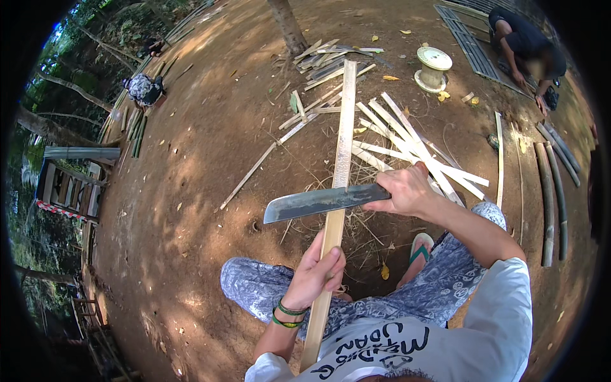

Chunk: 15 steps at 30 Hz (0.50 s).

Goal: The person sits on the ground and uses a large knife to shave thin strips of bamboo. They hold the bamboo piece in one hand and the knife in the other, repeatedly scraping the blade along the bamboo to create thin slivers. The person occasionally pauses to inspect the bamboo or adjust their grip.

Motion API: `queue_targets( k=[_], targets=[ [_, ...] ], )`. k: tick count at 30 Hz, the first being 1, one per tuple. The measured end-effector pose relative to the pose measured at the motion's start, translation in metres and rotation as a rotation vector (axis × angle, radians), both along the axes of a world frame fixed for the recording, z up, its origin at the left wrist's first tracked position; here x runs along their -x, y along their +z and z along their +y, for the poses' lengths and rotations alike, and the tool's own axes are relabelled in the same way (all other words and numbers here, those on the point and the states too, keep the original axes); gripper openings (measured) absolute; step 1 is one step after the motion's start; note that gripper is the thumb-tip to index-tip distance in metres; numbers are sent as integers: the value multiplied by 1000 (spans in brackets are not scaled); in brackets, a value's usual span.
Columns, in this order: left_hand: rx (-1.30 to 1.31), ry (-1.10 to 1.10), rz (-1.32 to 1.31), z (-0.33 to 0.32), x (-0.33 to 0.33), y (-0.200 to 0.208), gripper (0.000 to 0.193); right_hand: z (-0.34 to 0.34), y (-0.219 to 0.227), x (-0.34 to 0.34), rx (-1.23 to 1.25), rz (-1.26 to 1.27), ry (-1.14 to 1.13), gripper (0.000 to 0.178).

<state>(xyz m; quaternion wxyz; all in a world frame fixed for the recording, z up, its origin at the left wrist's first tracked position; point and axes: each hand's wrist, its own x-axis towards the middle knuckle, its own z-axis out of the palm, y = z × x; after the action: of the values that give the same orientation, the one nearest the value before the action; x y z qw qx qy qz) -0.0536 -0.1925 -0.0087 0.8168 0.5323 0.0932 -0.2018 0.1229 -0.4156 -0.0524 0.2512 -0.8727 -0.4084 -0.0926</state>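
Note:
A long pale bamboo strip runs from my lap up and away over the ground. My left hand is closed around its lower part, thumb across the front. In my right hand I grip a machete, its handle mostly hidden by my fingers. The dark, broad blade points left and lies across the strip, a little above my left hand. Blade and strip seem to touch. Several split bamboo strips lie crossed on the ground just past my right hand, among thin shavings.
A pile of bamboo pieces lies by a tree trunk. A cream spool stands at the far right, near a bending person. Bamboo poles lie on the right. Another person crouches at far left.

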Motion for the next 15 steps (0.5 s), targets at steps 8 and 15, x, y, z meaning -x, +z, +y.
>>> queue_targets(
  k=[8,15],
  targets=[
    [43,6,-2,23,42,5,45,-42,24,-60,-145,152,-532,62],
    [131,-3,-50,12,10,5,53,-13,1,-9,-85,74,-197,63]
  ],
)
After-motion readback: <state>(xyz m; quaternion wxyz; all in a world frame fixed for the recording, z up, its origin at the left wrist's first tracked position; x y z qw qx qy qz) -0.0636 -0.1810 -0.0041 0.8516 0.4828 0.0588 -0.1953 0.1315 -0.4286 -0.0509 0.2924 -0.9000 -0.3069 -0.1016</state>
